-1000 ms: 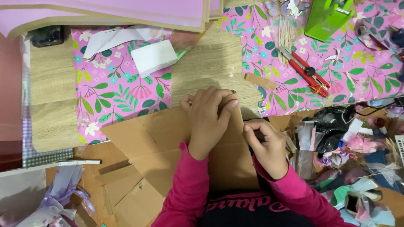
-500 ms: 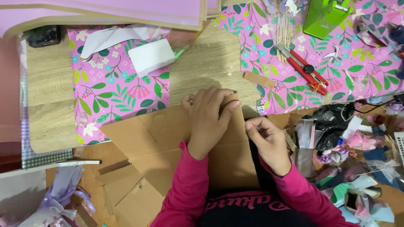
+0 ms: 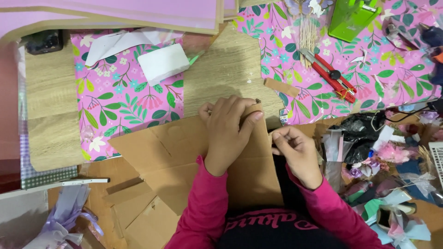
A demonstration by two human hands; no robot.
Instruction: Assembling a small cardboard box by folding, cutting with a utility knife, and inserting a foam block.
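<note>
A large brown cardboard sheet [image 3: 175, 152] lies across the wooden table and my lap. My left hand [image 3: 228, 133] rests on its upper part, with the fingers curled over the top edge and gripping it. My right hand [image 3: 295, 154] pinches the sheet's right edge between thumb and fingers, just beside the left hand. Both arms wear pink sleeves. Whether the right fingers also hold something small I cannot tell.
Pink flowered wrapping paper [image 3: 124, 101] carries a white foam block [image 3: 164, 63]. A red utility knife [image 3: 330, 74], wooden skewers [image 3: 308, 34] and a green device [image 3: 350, 18] lie at the back right. Ribbons and bows [image 3: 397, 184] crowd the right, and cardboard scraps [image 3: 138, 212] lie lower left.
Both hands stay on the cardboard in nearly the same place. The right hand has crept slightly up along the right edge.
</note>
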